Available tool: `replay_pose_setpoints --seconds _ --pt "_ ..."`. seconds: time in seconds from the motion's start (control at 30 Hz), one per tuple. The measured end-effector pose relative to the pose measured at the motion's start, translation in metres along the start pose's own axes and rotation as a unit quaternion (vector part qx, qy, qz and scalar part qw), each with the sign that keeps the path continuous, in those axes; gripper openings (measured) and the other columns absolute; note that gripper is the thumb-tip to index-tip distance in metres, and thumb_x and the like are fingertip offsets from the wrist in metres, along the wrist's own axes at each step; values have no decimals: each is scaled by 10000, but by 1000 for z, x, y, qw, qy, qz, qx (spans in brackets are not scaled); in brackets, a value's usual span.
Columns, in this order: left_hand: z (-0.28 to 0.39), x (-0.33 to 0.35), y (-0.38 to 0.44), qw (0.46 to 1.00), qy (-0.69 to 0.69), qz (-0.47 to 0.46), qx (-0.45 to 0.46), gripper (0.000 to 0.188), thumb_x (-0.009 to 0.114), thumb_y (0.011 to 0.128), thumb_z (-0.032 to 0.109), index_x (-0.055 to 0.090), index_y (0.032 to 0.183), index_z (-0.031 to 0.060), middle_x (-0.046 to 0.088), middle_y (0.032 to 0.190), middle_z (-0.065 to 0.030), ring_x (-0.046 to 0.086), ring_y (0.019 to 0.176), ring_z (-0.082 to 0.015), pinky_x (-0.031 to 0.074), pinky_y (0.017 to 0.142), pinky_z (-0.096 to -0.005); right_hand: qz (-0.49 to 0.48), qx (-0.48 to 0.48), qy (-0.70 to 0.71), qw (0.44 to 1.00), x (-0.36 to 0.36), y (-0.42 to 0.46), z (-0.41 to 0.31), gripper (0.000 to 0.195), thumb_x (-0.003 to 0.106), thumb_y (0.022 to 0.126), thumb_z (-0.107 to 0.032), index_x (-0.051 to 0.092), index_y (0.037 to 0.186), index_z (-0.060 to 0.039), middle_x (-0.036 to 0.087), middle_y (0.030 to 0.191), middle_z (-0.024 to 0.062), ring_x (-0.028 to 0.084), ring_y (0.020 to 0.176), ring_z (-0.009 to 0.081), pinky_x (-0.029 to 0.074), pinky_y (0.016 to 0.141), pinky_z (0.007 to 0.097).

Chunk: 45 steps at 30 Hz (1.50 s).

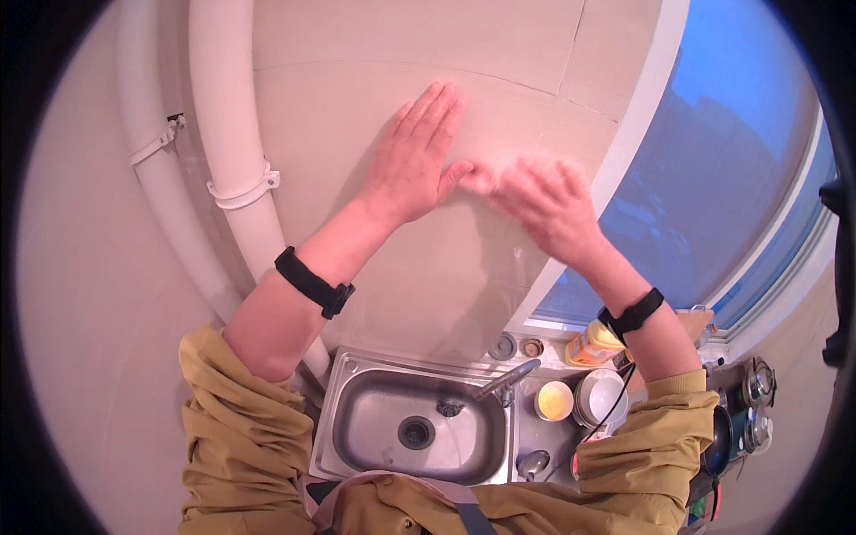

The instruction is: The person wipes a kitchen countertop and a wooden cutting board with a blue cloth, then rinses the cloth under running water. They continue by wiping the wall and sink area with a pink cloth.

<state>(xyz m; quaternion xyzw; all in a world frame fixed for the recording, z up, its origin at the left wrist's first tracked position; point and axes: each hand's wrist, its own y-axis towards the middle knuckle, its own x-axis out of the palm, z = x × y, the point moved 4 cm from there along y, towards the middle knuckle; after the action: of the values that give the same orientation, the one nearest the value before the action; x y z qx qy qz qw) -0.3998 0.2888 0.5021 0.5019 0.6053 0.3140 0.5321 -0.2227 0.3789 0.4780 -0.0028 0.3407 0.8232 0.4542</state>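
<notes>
Both my hands are raised before the tiled wall (408,281), above a stainless steel sink (414,428). My left hand (418,157) is held flat with its back to the camera, fingers side by side and thumb apart; nothing is in it. Just to its right is my right hand (548,204), blurred, fingers spread and holding nothing visible; its thumb side is close to my left thumb. Whether the two touch, or whether either hand touches the wall, I cannot tell. Each forearm wears a black strap. A metal faucet (505,381) stands at the sink's right edge.
White pipes (234,134) run down the wall at left. A window (695,167) is at right. Beside the sink stand a yellow bowl (554,401), stacked white bowls (602,394), a ladle (533,463) and a yellow container (594,344). Pans (717,438) and pots are further right.
</notes>
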Motion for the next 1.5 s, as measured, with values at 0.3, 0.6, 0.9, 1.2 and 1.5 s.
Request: replay_pose_setpoints --seconds 0.3,0.6,0.9,1.2,1.5 --pt "-3 -3 -2 1000 15 -3 -6 610 496 863 355 317 1338 19 293 1406 -145 261 1310 -299 259 1037 -440 50 167 -84 981 -33 87 87 451 519 818 -183 492 1265 -235 354 1395 16 320 1267 233 232 999 430" --pt "-38 -24 -41 994 7 73 -85 594 521 856 323 325 1276 -49 261 1382 -236 250 1295 -368 260 1038 -459 81 26 89 992 37 88 -43 428 602 747 -201 579 1174 -221 423 1318 -32 394 1194 170 315 949 393" --pt "-50 -48 -91 990 27 -17 -134 626 524 862 329 290 1287 -66 225 1384 -259 286 1262 -398 296 1020 -446 112 54 32 992 18 175 -27 439 571 744 -161 574 1164 -287 441 1295 -66 407 1173 144 322 940 374" --pt "-63 -60 -114 979 59 39 -193 560 562 842 295 352 1207 -75 308 1308 -263 372 1162 -396 350 951 -450 141 93 139 976 48 246 -60 490 549 736 -156 536 1220 -235 457 1268 -67 441 1103 154 371 883 336" --pt "-63 -66 -145 978 22 -39 -204 462 564 830 264 411 1126 -57 406 1180 -221 418 1056 -378 353 919 -445 129 -47 9 991 47 244 -71 392 555 759 -196 580 1149 -232 488 1233 -96 465 1047 121 384 813 337"
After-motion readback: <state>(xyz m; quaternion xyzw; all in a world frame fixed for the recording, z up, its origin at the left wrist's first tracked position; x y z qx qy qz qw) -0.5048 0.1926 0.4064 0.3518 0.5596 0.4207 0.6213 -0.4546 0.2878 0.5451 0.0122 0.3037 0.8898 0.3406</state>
